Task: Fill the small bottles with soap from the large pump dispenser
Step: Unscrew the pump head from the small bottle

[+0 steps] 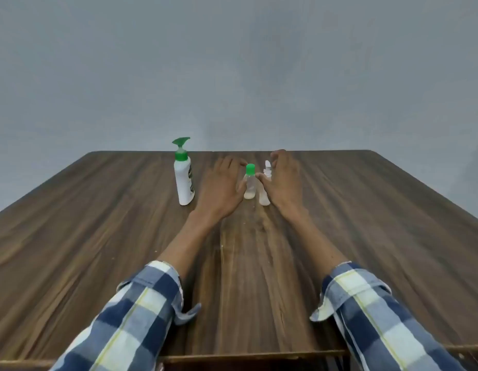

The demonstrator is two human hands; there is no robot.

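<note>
Checked sleeves (141, 311) fill the near edge of my view, both forearms stretched over the wooden counter (98, 236). From the left: the large pump dispenser (184, 180) stands upright and untouched; my left hand (219, 186) has loose, released fingers just beside the green-capped small bottle (250, 183); a white small bottle (264, 191) comes next; my right hand (283, 183) arches over it, grasping nothing. I judge a careless reach could topple these close-set bottles.
</note>
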